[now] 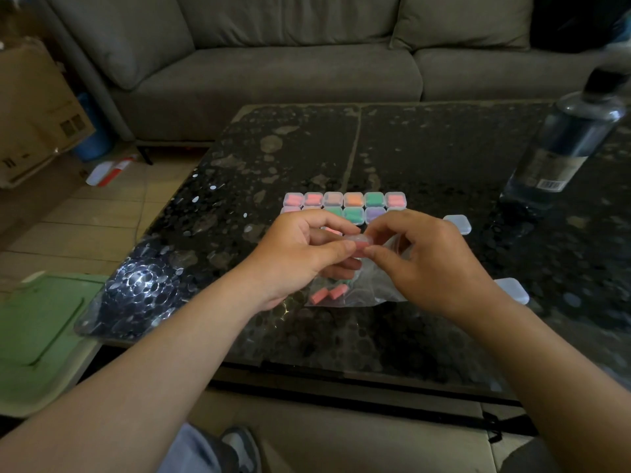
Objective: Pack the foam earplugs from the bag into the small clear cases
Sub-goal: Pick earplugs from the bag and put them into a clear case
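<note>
Your left hand & right hand meet in the middle, just above the dark table. Both pinch one small clear case btwn thumb & fingertips, left hand on its left side, right hand on its right side. Something pink shows thru the case. Can't tell if its lid is open or closed.

Right under your hands lies the bag, clear plastic, flat on the table. A few pink earplugs sit in its near left corner w/ some green earplugs just beside them. Your hands hide the rest of the bag.

Past your hands the filled cases stand in neat rows, touching side by side. Back row has 6: pink, pink, tan, orange, green, pink. Next row shows pink, green, green, purple, & your fingers cover parts of it.

2 more cases lie apart on the right & look empty: the far spare case near your right knuckles, the near spare case by your right wrist.

A big clear bottle stands at the far right of the table. A grey sofa is behind the table, a cardboard box sits on the floor at left, & a green plastic thing lies by the table's near left corner
</note>
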Tool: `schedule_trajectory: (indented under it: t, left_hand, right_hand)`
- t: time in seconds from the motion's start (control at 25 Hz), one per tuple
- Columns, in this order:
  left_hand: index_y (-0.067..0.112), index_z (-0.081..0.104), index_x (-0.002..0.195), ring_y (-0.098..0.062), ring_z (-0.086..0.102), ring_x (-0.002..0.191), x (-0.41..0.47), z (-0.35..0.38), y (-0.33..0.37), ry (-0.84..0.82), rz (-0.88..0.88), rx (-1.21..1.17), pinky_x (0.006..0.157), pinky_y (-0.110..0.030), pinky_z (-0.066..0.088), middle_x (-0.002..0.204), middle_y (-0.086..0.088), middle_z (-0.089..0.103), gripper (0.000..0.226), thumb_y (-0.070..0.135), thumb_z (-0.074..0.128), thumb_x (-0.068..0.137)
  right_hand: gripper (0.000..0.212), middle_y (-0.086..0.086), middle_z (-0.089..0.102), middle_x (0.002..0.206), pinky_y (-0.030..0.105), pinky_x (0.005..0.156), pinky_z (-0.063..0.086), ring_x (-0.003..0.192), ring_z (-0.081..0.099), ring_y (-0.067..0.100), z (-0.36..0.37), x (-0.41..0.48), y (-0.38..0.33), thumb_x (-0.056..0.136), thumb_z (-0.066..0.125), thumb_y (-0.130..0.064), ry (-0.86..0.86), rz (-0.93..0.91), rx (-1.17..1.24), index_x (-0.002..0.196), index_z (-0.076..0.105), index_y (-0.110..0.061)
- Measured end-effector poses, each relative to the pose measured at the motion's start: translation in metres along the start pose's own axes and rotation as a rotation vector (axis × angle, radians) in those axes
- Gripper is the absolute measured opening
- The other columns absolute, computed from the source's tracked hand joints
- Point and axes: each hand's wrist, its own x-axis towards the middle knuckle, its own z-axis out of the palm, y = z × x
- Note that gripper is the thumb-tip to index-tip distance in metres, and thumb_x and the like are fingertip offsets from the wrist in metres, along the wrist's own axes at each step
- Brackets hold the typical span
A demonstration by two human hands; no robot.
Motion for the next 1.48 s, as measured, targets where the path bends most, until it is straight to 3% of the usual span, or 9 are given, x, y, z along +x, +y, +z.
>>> schedule_trajectory:
  t: [0.16,0.48,0.6,0.8,0.88,1.04,1.16,1.36,1.48]
  left_hand:
    - [0.009,0.07,0.097,-0.026,0.075,0.078,0.001,0.0,-0.001,0.004,-0.006,0.003,0.067,-0.031,0.062,0.091,-0.022,0.077,0.013,-0.002,0.069,0.09]
    - [0.008,0.073,0.097,-0.034,0.073,0.095,0.008,-0.002,-0.004,0.112,0.015,0.129,0.079,-0.037,0.059,0.092,-0.015,0.078,0.013,0.008,0.079,0.085]
    - [0.008,0.075,0.095,-0.023,0.074,0.086,0.012,-0.001,-0.008,0.112,0.041,0.117,0.08,-0.036,0.06,0.094,-0.014,0.078,0.011,0.007,0.08,0.085]
    - [0.012,0.072,0.09,-0.017,0.076,0.094,0.018,0.003,-0.011,0.104,0.098,0.139,0.084,-0.027,0.059,0.098,-0.008,0.079,0.013,0.0,0.077,0.085]
    - [0.018,0.069,0.092,-0.014,0.076,0.09,0.022,0.002,-0.013,0.124,0.105,0.197,0.084,-0.028,0.059,0.103,-0.006,0.076,0.02,0.002,0.078,0.085]
    - [0.029,0.061,0.088,-0.012,0.074,0.081,0.025,0.0,-0.019,0.25,0.098,0.512,0.078,-0.035,0.061,0.097,0.005,0.07,0.021,0.018,0.079,0.086]
    - [0.027,0.065,0.09,-0.01,0.067,0.059,0.017,0.003,-0.019,0.083,0.052,0.743,0.067,-0.034,0.061,0.088,0.003,0.071,0.012,0.017,0.07,0.092]
    - [0.026,0.073,0.102,-0.016,0.059,0.101,0.018,0.002,-0.024,-0.137,0.14,1.047,0.089,-0.042,0.053,0.106,0.005,0.063,0.013,0.024,0.066,0.091]
    - [0.024,0.075,0.103,-0.017,0.056,0.106,0.017,0.002,-0.024,-0.17,0.143,1.09,0.093,-0.043,0.051,0.109,0.004,0.061,0.014,0.025,0.064,0.093]
  right_hand:
    - [0.011,-0.014,0.064,0.089,0.033,0.071,0.055,0.08,0.062,0.006,0.001,0.0,-0.002,0.087,0.075,-0.026,0.006,0.0,0.001,0.092,0.066,-0.031]
    - [0.014,-0.019,0.062,0.086,0.013,0.065,0.041,0.075,0.057,-0.004,0.0,0.001,-0.004,0.09,0.071,-0.033,-0.021,0.089,-0.011,0.103,0.071,-0.031]
    - [0.016,-0.021,0.066,0.086,0.017,0.07,0.047,0.082,0.062,-0.004,0.001,0.006,-0.002,0.089,0.072,-0.034,-0.031,0.09,0.073,0.104,0.074,-0.03]
    - [0.018,-0.018,0.069,0.092,0.015,0.069,0.045,0.08,0.059,-0.008,0.002,0.019,0.008,0.084,0.077,-0.035,-0.058,0.147,0.07,0.1,0.075,-0.029]
    - [0.015,-0.019,0.068,0.088,0.012,0.067,0.042,0.075,0.058,-0.012,0.003,0.024,0.011,0.082,0.078,-0.037,-0.069,0.174,0.067,0.094,0.074,-0.03]
    - [0.015,-0.017,0.069,0.09,0.012,0.076,0.046,0.087,0.062,-0.006,0.009,0.035,0.022,0.081,0.081,-0.032,-0.007,0.257,0.076,0.094,0.073,-0.028]
    - [0.021,-0.017,0.069,0.093,0.007,0.069,0.042,0.086,0.061,-0.007,0.017,0.041,0.029,0.081,0.081,-0.036,0.033,0.322,0.042,0.099,0.073,-0.027]
    - [0.02,-0.009,0.07,0.11,0.018,0.079,0.045,0.096,0.06,0.002,0.031,0.044,0.027,0.086,0.076,-0.027,0.04,0.366,-0.044,0.106,0.072,-0.027]
    - [0.022,-0.007,0.07,0.111,0.019,0.073,0.044,0.092,0.059,0.005,0.037,0.045,0.026,0.088,0.075,-0.026,0.036,0.358,-0.098,0.109,0.071,-0.028]
